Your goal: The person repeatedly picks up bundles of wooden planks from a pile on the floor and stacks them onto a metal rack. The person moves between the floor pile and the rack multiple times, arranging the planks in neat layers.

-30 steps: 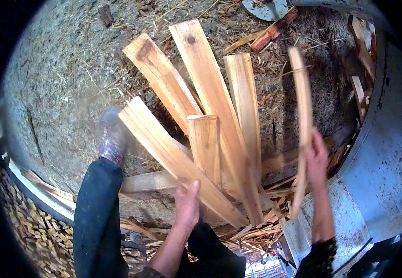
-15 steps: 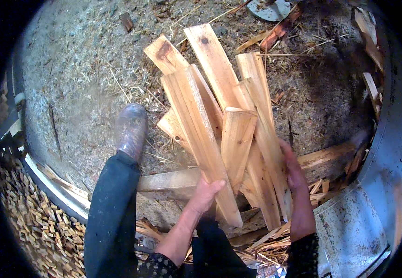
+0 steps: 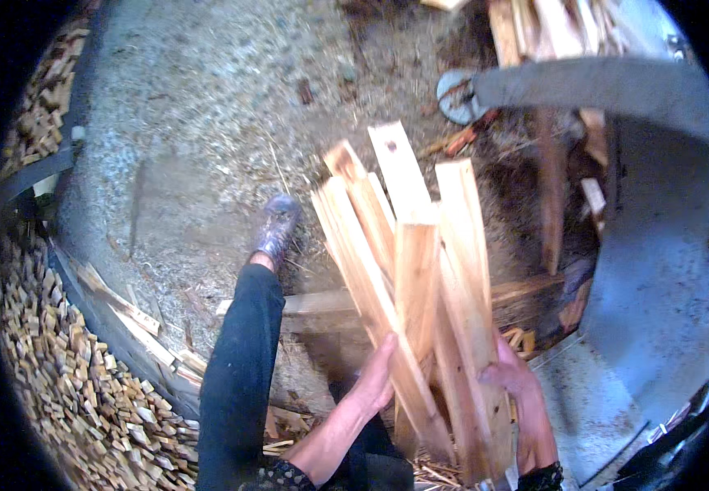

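A loose bundle of long, pale split wood pieces (image 3: 416, 282) is clasped between my two hands in front of my legs. My left hand (image 3: 377, 375) grips the bundle's left side low down, its thumb lying along the outer piece. Against the right side presses my right hand (image 3: 511, 372), with part of its fingers hidden by the wood. The pieces fan out a little at their far ends, and one shorter, thicker piece lies on top in the middle.
A dense wood stack (image 3: 101, 393) fills the lower left. Across the ground behind the bundle lies a beam (image 3: 318, 304). A curved grey metal sheet (image 3: 665, 213) stands at the right, near a round pale disc (image 3: 457, 96). More split wood (image 3: 555, 29) is piled at the far right.
Both hands have lifted the bundle and drawn it nearer and to the right. Its pieces sit closer together. The view has shifted, showing more wood at the far right.
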